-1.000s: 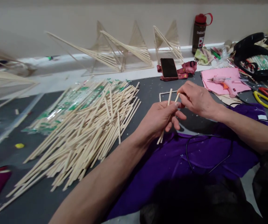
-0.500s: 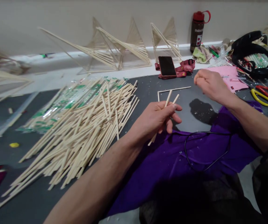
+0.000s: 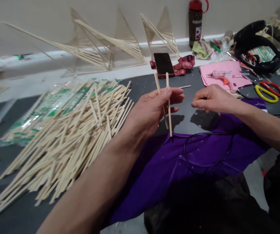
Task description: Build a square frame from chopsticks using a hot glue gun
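Observation:
My left hand (image 3: pixel 149 109) is closed on two wooden chopsticks (image 3: pixel 169 115), pinching them between thumb and fingers. They stand roughly upright and slightly crossed in view, their tops leaning apart. To the right, over the grey table, hovers my right hand (image 3: pixel 212 99), its fingers curled in and nothing visible in them. Behind my left fingers, the end of a thin stick (image 3: pixel 186 86) shows on the table; its other end is hidden. A large loose pile of chopsticks (image 3: pixel 81 130) lies left of my left hand.
Plastic-wrapped chopsticks (image 3: pixel 39 113) lie beside the pile. Stick frames (image 3: pixel 105 48) lean along the wall. A phone (image 3: pixel 163 63), a bottle (image 3: pixel 195 26), a glue gun (image 3: pixel 224 78) on pink sheets and scissors (image 3: pixel 267 94) line the back and right. Purple cloth (image 3: pixel 149 182) with a black cable covers my lap.
My left hand has turned the two chopsticks more upright and raised them a little. My right hand has come down and nearer to the left, uncovering the glue gun. The view has shifted right.

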Tool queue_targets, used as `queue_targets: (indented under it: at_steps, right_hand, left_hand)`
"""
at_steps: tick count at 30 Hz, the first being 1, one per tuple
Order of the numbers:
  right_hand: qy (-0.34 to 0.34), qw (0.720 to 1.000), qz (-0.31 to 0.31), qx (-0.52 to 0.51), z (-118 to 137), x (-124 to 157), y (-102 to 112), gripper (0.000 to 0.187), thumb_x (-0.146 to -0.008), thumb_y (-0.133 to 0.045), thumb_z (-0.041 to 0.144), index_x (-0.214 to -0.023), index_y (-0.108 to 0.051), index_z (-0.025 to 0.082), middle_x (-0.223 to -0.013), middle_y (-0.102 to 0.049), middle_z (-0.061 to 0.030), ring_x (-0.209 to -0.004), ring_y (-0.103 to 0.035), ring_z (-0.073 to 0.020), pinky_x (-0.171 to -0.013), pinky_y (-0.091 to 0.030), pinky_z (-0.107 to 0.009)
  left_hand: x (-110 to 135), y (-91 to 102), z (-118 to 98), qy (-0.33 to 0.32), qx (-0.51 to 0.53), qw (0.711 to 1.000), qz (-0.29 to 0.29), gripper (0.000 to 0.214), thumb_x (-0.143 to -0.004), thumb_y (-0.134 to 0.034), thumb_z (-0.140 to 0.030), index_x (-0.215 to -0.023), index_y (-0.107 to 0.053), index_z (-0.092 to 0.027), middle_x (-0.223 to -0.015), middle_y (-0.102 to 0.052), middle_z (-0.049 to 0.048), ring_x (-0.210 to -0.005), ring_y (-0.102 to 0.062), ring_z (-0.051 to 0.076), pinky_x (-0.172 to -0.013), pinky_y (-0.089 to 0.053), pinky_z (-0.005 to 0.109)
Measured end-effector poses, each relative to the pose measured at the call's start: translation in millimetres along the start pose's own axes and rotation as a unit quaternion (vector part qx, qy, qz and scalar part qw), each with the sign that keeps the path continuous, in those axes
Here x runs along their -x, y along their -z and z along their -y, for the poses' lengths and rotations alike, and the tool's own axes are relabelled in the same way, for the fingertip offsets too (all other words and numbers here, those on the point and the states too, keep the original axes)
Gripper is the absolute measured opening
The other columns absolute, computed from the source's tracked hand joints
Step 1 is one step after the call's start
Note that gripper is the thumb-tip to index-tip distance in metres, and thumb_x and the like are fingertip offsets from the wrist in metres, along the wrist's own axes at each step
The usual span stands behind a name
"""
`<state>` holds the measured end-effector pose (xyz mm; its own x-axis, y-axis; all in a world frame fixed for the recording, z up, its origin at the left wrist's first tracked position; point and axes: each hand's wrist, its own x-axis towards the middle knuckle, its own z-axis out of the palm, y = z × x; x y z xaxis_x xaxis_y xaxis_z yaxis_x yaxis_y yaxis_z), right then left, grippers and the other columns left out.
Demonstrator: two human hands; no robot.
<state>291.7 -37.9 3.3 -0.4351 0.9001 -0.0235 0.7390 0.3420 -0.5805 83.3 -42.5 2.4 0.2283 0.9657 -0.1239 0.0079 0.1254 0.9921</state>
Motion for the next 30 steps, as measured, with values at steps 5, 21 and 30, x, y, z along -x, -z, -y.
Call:
queue_targets:
  at_steps: [5,21,30]
  right_hand:
    - [0.066,0.988,0.038,0.132,8.6,-6.1,-10.8,0.025,-0.094,-0.054,0.018,-0.104,-0.076,0.014,-0.1,-0.073,-0.0089,-0.08,-0.062,-0.0154,-0.067,-0.036,-0.028]
    - [0.19,0.925,0.167,0.284,1.5,19.9,-19.7,0.022,-0.102,-0.052,0.023,-0.107,-0.072,0.016,-0.106,-0.069,-0.0105,-0.089,-0.056,-0.0195,-0.069,-0.03,-0.031]
    - [0.027,0.897,0.148,0.415,-18.1,6.2,13.2,0.018,-0.093,-0.057,0.016,-0.096,-0.075,0.017,-0.102,-0.073,-0.0109,-0.091,-0.06,-0.0226,-0.069,-0.033,-0.034]
  left_hand:
    - [-7.3,-7.5,-6.2,-0.046,-0.004,0.999,-0.009,0.028,-0.093,-0.063,-0.045,-0.097,-0.075,-0.02,-0.106,-0.076,0.0086,-0.114,-0.068,0.028,-0.086,-0.057,0.038]
    - [-9.0,9.3,-4.4,0.006,-0.008,0.999,-0.041,0.024,-0.094,-0.061,-0.04,-0.091,-0.073,-0.02,-0.09,-0.076,0.0075,-0.098,-0.074,0.024,-0.071,-0.057,0.031]
    - [-10.9,11.1,0.8,0.009,-0.012,0.999,-0.036,0.023,-0.094,-0.06,-0.037,-0.09,-0.074,-0.02,-0.088,-0.076,0.008,-0.095,-0.074,0.023,-0.062,-0.055,0.026]
